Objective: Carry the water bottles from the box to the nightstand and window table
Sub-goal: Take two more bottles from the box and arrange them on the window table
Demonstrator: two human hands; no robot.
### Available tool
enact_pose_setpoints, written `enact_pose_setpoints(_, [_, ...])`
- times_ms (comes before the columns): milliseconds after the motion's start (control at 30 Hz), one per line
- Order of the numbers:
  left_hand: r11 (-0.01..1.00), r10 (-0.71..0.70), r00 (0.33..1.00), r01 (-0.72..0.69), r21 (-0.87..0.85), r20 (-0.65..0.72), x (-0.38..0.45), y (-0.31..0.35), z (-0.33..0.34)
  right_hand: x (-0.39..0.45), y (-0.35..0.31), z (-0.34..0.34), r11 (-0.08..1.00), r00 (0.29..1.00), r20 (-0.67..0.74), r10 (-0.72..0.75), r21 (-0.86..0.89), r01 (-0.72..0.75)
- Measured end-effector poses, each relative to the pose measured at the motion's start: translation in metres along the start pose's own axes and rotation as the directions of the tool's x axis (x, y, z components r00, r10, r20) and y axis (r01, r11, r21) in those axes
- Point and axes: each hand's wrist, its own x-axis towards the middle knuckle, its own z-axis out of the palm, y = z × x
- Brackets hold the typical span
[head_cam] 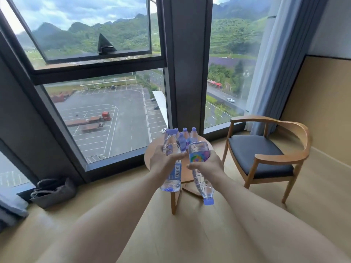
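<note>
Bringing two more water bottles to the window counter, one in each hand.

Going left to right: the left hand has its fingers wrapped around the middle of a clear bottle held cap up, barcode label facing the camera; the right hand grips a second bottle by its rainbow-labelled body, cap pointing down and toward the camera. Both bottles hang in the air above the near side of the round wooden counter by the window, not yet set down. At its far side stand three or four upright bottles with purple caps, close together; they overlap, so the count is uncertain. So I judge part of the window delivery done, and these two remain to be placed. Neither the box nor the nightstand is in view, so what is left there cannot be told. A wooden armchair stands to the right.
</note>
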Motion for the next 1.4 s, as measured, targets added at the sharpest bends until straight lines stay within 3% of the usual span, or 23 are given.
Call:
enact_pose_setpoints(200, [0.999,0.040,0.999,-0.040,-0.033,0.011,0.109,-0.023,0.035,0.109,0.021,0.031,0.994,0.996,0.004,0.094,-0.061,-0.093])
enact_pose_setpoints(467, [0.968,-0.222,0.959,0.238,-0.078,0.177,0.261,-0.058,0.072,0.243,0.034,0.070,0.940,0.948,0.048,0.314,-0.152,-0.304])
enact_pose_setpoints(667, [0.946,-0.305,0.931,0.321,-0.052,0.199,0.337,-0.092,0.092,0.311,0.056,0.087,0.855,0.846,0.127,0.517,-0.126,-0.503])
enact_pose_setpoints(900, [0.902,-0.426,0.894,0.431,-0.009,0.142,0.407,-0.139,0.114,0.390,0.090,0.112,0.713,0.679,0.221,0.700,-0.155,-0.684])
enact_pose_setpoints(1233, [0.819,-0.563,0.824,0.547,0.172,0.062,0.479,-0.196,0.161,0.520,0.123,0.137,0.621,0.543,0.301,0.784,-0.388,-0.681])
enact_pose_setpoints(1400, [0.806,-0.562,0.825,0.531,0.263,0.059,0.503,-0.201,0.180,0.556,0.134,0.144,0.594,0.518,0.291,0.804,-0.412,-0.691])
